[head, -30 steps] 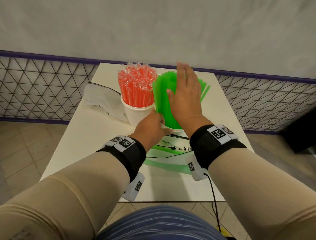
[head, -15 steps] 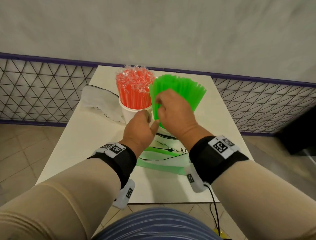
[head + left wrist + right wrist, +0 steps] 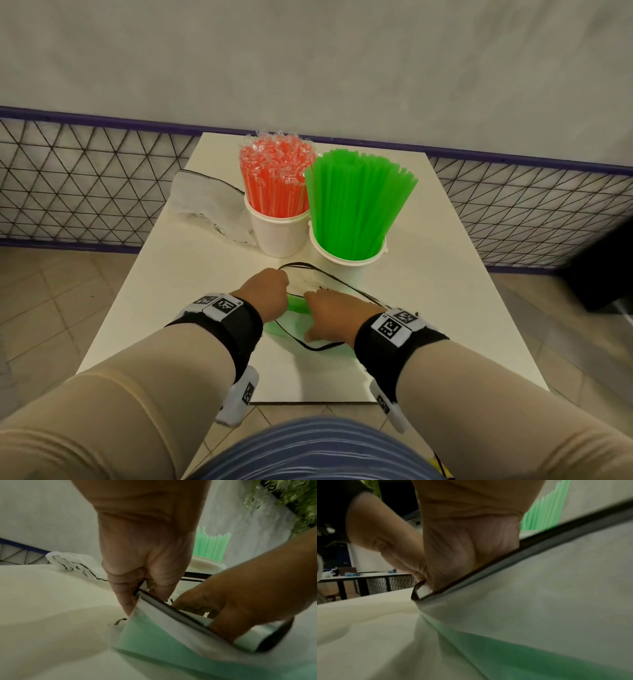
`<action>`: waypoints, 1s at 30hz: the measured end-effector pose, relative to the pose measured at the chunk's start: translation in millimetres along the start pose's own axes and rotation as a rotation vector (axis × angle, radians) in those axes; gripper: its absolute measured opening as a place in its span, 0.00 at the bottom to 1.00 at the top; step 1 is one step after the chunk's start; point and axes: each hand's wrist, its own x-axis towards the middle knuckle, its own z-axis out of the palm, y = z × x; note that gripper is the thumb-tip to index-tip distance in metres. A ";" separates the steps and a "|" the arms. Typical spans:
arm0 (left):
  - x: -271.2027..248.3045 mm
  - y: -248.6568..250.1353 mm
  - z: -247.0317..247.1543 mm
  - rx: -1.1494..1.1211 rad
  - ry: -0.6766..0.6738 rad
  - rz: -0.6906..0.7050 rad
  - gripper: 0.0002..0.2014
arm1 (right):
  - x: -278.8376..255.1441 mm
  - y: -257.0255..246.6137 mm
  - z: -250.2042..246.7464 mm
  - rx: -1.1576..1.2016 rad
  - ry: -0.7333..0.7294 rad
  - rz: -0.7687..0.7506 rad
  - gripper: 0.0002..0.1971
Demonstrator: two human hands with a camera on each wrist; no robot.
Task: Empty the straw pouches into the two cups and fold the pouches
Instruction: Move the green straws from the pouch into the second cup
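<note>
Two white cups stand mid-table: the left cup holds wrapped red straws, the right cup holds fanned green straws. In front of them lies a clear pouch with a green band and black-trimmed edge. My left hand pinches the pouch's left corner at the black trim. Just right of it, my right hand grips the same trimmed edge, thumb on one side and fingers on the other. A second, white empty pouch lies left of the red cup.
The white table is small, with its near edge close to my body. A black mesh fence with a purple rail runs behind it on both sides, under a grey wall. Tiled floor surrounds the table.
Both hands let go of the green straws and their cup and dropped toward me onto the green-banded pouch, which they now hold. The green straws stand fanned in the cup.
</note>
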 end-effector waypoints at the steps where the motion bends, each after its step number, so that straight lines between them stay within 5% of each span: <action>1: -0.1 -1.6 0.1 -0.032 0.003 0.008 0.25 | 0.3 0.2 4.6 0.015 0.013 0.003 0.28; 14: -17.2 -11.1 -10.3 -0.084 -0.095 0.098 0.40 | -8.6 13.0 9.5 0.201 0.107 0.058 0.21; 30: -19.7 -17.1 -3.9 -0.107 -0.115 -0.016 0.34 | -29.8 15.2 -30.0 0.405 0.138 -0.094 0.18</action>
